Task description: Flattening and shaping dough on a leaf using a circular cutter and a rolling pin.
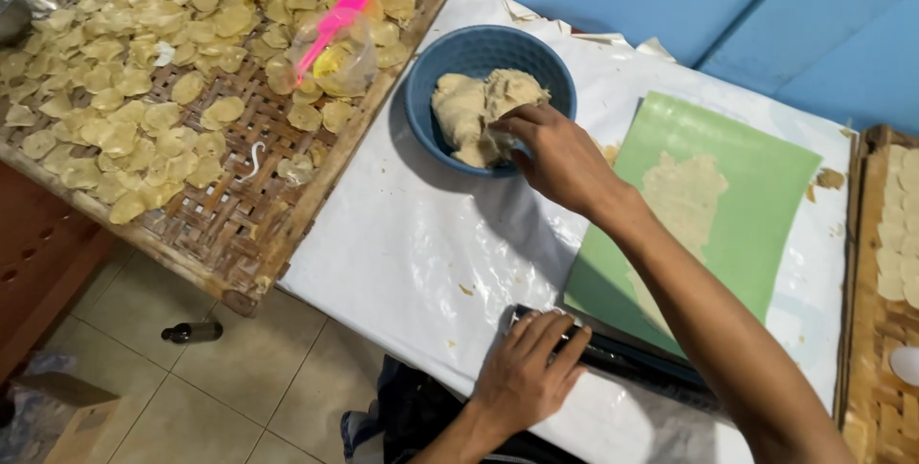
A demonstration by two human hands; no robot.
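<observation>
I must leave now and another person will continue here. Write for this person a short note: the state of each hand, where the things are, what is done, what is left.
Right hand: in the round blue plastic bowl, fingers closed on the lump of pale beige dough.
Left hand: resting flat and open on the long black bar at the near edge of the white-covered table.
Green plastic sheet: lies right of the bowl and carries a thin smear of dough.
Done: many thin pale discs lie spread on the woven bamboo tray at left.
Left: much dough remains in the bowl.
</observation>
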